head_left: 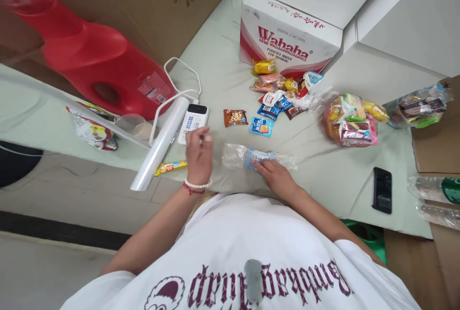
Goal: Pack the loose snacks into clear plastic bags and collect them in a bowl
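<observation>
Pinning a clear crinkly plastic bag w/ a blue snack packet inside (259, 156) flat against the pale green counter (334, 176), the person's right hand (275, 176) lies palm-down on the bag's near edge, fingers spread over it, pressing rather than gripping. Prob. held that way so the slippery film doesn't slide or spring up.

Left hand (199, 154) hangs just left of the bag, raised off the counter, fingers loosely curled and pinched together at the tips. Can't tell if anything is between them; looks like nothing, and it isn't touching the bag.

Bag sits at the near edge of the counter, right in front of the person. Long axis runs left-right, roughly parallel to the counter edge; which end is the mouth I can't tell.

Around it: small brown cookie packet (235, 117) and small blue cracker packet (261, 126) just beyond the bag, apart from it. Farther off, a loose heap of mixed snack packets (283, 90) against the white-and-red cardboard water carton (287, 37). Right of that, a filled clear bag of snacks (352, 119). White power bank (193, 122) w/ cable beyond the left hand, a white roll of plastic bags (160, 144) beside it, thin yellow stick packet (171, 167) at the edge. Black phone (382, 189) lies flat on the near right.
</observation>
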A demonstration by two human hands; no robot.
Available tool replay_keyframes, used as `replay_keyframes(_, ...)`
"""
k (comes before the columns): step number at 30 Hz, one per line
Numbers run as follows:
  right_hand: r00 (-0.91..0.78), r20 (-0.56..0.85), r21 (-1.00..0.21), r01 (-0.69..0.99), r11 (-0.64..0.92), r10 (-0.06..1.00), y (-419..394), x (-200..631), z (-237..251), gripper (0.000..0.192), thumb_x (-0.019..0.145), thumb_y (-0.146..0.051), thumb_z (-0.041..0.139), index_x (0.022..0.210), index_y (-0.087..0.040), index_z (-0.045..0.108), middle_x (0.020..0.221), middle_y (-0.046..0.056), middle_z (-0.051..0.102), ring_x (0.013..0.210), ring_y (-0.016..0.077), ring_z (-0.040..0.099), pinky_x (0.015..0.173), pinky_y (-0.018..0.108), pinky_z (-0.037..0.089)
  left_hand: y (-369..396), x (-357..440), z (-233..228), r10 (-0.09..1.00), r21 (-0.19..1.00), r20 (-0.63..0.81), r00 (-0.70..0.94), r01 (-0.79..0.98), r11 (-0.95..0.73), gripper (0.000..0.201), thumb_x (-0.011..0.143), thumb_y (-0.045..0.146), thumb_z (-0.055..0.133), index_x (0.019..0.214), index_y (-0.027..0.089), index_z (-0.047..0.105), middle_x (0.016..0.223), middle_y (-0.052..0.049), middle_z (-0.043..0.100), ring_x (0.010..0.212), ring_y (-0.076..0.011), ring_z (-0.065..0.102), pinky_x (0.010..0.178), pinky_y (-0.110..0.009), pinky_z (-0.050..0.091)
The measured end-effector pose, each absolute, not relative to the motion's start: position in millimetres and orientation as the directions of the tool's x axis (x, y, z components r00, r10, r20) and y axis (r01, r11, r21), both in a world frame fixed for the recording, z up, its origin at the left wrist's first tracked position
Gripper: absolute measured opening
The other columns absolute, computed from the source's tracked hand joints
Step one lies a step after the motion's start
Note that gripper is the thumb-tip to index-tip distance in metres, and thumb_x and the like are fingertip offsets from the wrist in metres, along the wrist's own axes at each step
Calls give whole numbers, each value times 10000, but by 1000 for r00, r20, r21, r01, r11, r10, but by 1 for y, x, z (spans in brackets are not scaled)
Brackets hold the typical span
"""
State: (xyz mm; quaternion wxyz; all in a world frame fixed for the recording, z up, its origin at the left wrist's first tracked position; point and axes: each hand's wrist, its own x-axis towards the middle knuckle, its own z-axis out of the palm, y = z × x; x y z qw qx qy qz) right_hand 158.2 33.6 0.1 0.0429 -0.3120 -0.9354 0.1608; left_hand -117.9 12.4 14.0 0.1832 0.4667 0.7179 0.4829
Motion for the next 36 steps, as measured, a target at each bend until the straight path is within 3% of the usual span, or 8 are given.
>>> replay_keyframes(3,-795,-30,-379,570,729,606,37,158,5,531,1001,-67,383,1469,-224,578,1087,99,663,992,234,570,889,343,485,23,-105,20,963,697,86,-255,706,124,472,794,452,712,1168,166,684,1329,-174,639,1247,-340,569,1084,-507,458)
replay_keyframes(6,-787,-34,-450,562,694,615,40,158,5,518,1014,-78,365,1444,-238,605,1084,89,655,975,224,561,884,336,484,19,-93,28,991,638,-121,-58,760,123,187,831,364,643,865,190,700,1006,-115,724,1012,-294,658,938,-438,516)
replay_keyframes(13,-729,20,-558,559,613,684,36,156,4,390,1019,-140,390,1168,-197,745,1055,115,679,971,242,572,858,361,504,36,-44,39,932,857,-354,71,424,293,266,904,293,517,976,180,746,671,7,727,650,-163,686,700,-266,535)
replay_keyframes(20,-488,-51,-775,569,274,871,29,174,18,323,1069,-325,426,1100,-225,732,974,59,722,911,207,662,861,334,542,39,-5,26,968,543,-171,186,837,-65,308,975,257,506,1103,253,787,1038,-86,750,805,-229,714,686,-327,515)
replay_keyframes(25,-25,77,-431,900,56,997,30,190,10,421,930,-333,673,1323,-183,655,1320,208,572,1216,351,525,1026,533,489,34,-1,25,998,423,-34,55,906,-35,485,941,336,632,1418,253,602,1196,-143,635,965,-290,677,801,-400,531)
replay_keyframes(28,-97,24,-363,927,99,995,30,195,11,262,904,-285,704,1146,-187,715,1438,209,508,1318,385,452,1073,563,447,37,-5,20,999,397,29,-45,917,30,688,838,466,760,1413,150,553,1290,-220,597,1220,-408,570,975,-524,489)
replay_keyframes(31,-169,-36,-483,866,130,985,26,187,19,148,995,-268,561,1006,-219,701,1152,127,657,1086,281,600,947,422,527,39,-4,14,996,425,-89,-29,903,64,573,868,510,706,1273,123,584,1206,-207,631,1123,-385,617,903,-493,521)
replay_keyframes(36,-301,65,-709,657,257,951,23,162,32,309,1062,-308,416,1258,-235,644,1155,112,681,1069,219,652,955,357,547,43,7,14,1000,576,-8,0,817,5,445,854,247,633,1280,154,542,1233,-182,596,982,-310,665,788,-409,553)
